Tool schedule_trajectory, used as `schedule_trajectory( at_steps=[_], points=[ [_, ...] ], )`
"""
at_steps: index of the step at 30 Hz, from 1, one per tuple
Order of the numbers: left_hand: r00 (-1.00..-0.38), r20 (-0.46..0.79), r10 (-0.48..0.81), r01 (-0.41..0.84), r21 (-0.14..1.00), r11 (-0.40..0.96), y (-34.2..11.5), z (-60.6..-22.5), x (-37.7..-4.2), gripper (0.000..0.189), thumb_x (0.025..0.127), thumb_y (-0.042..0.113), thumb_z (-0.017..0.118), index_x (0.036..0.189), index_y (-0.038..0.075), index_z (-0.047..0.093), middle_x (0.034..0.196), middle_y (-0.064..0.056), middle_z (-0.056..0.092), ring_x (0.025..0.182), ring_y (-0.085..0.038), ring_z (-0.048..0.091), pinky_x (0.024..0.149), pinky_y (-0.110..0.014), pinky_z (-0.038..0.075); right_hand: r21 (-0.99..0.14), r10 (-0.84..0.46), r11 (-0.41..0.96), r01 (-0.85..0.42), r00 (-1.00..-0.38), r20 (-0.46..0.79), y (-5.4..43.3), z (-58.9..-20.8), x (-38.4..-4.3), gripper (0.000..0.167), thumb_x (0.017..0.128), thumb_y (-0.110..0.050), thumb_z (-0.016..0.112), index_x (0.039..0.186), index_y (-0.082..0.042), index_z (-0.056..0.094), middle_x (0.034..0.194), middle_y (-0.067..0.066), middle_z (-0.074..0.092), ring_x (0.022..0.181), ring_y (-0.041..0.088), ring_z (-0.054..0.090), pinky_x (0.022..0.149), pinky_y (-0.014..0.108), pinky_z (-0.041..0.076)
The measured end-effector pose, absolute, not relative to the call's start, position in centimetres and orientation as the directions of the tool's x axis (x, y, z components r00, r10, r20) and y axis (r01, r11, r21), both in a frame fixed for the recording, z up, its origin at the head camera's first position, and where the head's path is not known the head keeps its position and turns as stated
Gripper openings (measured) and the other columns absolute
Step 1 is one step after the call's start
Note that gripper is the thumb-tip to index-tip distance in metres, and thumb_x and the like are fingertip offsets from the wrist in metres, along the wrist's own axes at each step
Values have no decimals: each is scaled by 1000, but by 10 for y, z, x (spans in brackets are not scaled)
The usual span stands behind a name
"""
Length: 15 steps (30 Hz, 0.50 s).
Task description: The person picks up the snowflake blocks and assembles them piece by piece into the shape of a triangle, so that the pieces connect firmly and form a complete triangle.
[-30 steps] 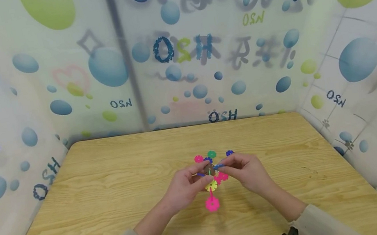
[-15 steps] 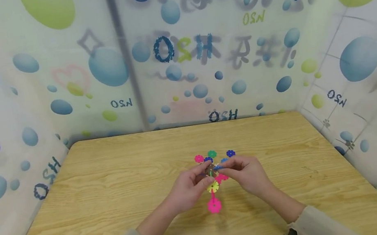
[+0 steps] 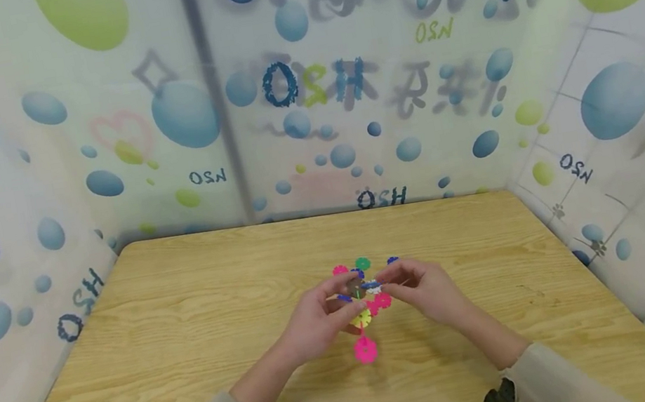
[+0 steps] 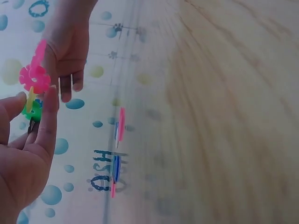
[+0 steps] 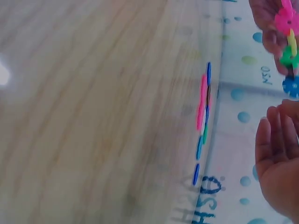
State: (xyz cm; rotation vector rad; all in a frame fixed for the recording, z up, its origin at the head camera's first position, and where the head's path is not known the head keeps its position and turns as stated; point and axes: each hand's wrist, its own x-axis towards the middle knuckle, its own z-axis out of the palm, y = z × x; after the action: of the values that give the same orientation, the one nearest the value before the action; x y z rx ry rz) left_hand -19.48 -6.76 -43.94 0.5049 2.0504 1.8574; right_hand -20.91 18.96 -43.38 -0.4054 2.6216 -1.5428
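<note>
My left hand point(image 3: 319, 319) pinches a chain of notched plastic snowflake discs above the table. A pink disc point(image 3: 365, 349) hangs at the near end, followed by a yellow disc point(image 3: 363, 318), then a green disc point(image 4: 33, 111) and a brown disc point(image 3: 355, 286) between the left fingertips. My right hand point(image 3: 428, 288) holds a blue disc point(image 3: 370, 285) between thumb and fingers, right at the brown disc. In the right wrist view that blue disc point(image 5: 291, 87) overlaps the end of the chain, and the right fingertips are just below it.
Loose discs lie on the wooden table point(image 3: 217, 297) beyond the hands, among them a green disc point(image 3: 362, 263), a dark blue disc point(image 3: 393, 260) and a pink disc point(image 3: 383, 299). Patterned curtains point(image 3: 313, 145) stand around the table's back and sides.
My right hand has shifted slightly right and up, and the blue disc shows more edge-on. The chain in my left hand has swayed a little. Both hands keep their hold.
</note>
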Motion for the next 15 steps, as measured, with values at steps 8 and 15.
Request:
schedule_trajectory(
  at_steps=[8,15],
  points=[
    [-888,-9,461,33,996,82,-73,-442,-196,55,106,23,75,157,13,58,138,-17,62,118,-30,77,83,-44,69,-817,-287,555,-156,-958,-12,209,-444,-236,17,106,-19,74,120,-10,79,115,4,77,96,20,65,80,30,56],
    [-886,-23,462,17,996,84,-73,-444,-196,55,105,23,77,156,14,59,129,-16,61,109,-26,79,83,-45,69,-769,-353,628,-115,-924,-150,209,-458,-252,10,104,-22,78,112,-16,78,103,3,72,90,19,62,77,33,55]
  ],
)
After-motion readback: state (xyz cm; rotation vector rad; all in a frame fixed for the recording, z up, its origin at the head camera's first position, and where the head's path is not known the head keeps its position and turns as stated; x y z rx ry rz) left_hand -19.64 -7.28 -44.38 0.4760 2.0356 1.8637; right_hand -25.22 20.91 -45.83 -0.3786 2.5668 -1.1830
